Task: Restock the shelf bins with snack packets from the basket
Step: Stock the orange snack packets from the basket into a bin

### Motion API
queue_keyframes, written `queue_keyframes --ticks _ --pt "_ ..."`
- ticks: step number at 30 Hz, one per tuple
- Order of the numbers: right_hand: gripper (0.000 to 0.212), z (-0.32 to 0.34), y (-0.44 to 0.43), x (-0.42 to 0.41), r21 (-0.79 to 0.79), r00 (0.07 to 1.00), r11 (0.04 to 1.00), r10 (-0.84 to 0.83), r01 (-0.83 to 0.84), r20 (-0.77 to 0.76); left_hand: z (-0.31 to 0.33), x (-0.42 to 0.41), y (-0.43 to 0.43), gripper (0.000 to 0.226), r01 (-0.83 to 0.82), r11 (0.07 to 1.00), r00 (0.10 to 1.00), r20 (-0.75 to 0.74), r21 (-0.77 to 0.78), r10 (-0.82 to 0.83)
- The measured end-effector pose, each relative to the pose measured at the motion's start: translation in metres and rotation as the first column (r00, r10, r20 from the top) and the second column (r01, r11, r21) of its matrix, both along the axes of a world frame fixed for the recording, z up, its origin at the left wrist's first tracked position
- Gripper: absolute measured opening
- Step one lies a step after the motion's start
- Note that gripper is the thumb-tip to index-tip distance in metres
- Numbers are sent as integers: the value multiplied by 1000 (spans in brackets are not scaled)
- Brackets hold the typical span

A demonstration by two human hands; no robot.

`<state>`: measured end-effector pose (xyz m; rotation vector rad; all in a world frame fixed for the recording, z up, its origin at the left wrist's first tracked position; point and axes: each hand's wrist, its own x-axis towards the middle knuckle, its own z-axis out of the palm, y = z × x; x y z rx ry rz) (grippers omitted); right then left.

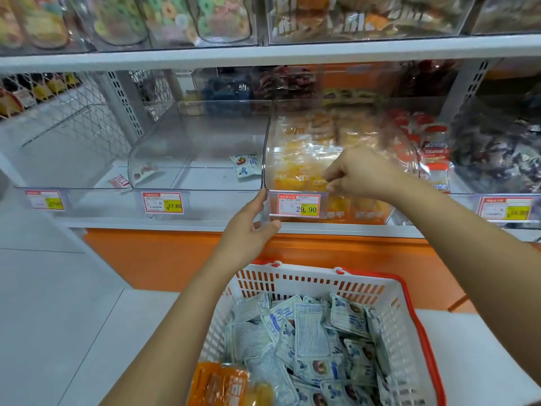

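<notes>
Left hand grips the front left corner of the clear bin of orange packets at the shelf's front edge. Right hand, fingers curled, pinches that bin's front rim. Below, the basket holds blue-white snack packets; one lies in the neighbouring bin.

White basket heaped with blue-white snack packets, clear shelf bins, one nearly empty
</notes>
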<state>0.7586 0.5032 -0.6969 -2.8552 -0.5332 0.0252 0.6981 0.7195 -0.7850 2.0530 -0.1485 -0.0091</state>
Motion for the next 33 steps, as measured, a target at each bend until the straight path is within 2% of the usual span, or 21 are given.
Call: queue_keyframes --ticks 1,3,4,5,7,9,11,12,13,15,17,19,21,23,26,28,30,31,32,33 --pt "46 -1 1 -1 13 1000 1000 -17 17 -2 0 -1 0 69 8 1000 1000 -3 -3 -8" --pt "18 -3 5 -2 -50 999 998 -33 35 41 0 -8 0 66 16 1000 1000 2 24 -16" --pt "11 -7 8 -2 -73 996 996 -54 59 75 -2 -12 2 64 5 998 1000 7 62 -6" --pt "13 -13 10 -2 -68 989 995 -60 70 135 -6 -16 5 60 -11 994 1000 3 105 10" --pt "18 -28 14 -15 120 950 991 -97 64 296 -19 -25 15 47 -27 982 998 -51 184 37" --pt "19 -45 21 -39 335 866 942 -163 -5 473 -38 -34 28 33 -15 955 988 -141 295 59" --pt "14 -70 28 -65 354 857 933 -128 -66 498 -62 -46 40 25 45 894 974 -218 445 60" --pt "13 -85 32 -76 327 909 942 -69 -77 412 -75 -53 44 23 100 849 969 -245 519 35" --pt "15 -104 34 -87 281 966 957 -5 -70 259 -87 -61 47 23 163 797 962 -273 581 1" --pt "23 -148 34 -107 99 995 994 60 -51 -85 -110 -77 49 23 290 714 935 -349 637 -68" --pt "33 -189 25 -125 -77 952 994 50 -77 -303 -128 -93 46 24 392 668 896 -428 633 -120" --pt "44 -220 10 -141 -178 886 978 13 -107 -463 -143 -107 39 31 477 603 858 -487 640 -162" --pt "53 -241 -3 -153 -252 816 956 -24 -151 -578 -156 -116 33 35 526 544 834 -521 653 -182" --pt "56 -257 -10 -162 -302 767 932 -41 -202 -640 -165 -121 27 31 531 512 835 -519 676 -182" --pt "57 -265 -9 -166 -257 754 949 -33 -182 -656 -168 -118 20 22 530 508 838 -511 680 -190" --pt "65 -261 -4 -164 -122 750 985 8 -119 -662 -165 -114 17 19 534 533 836 -505 656 -216" --pt "74 -252 4 -159 93 667 996 74 -7 -742 -155 -106 15 19 513 655 839 -486 555 -246" --pt "71 -245 9 -156 176 599 983 114 46 -792 -146 -101 15 21 485 724 848 -468 490 -251" --pt "59 -236 13 -151 237 553 969 161 68 -817 -135 -97 13 22 442 786 865 -437 432 -247" --pt "41 -226 14 -144 283 561 956 193 77 -805 -123 -92 12 21 390 839 888 -398 379 -232"
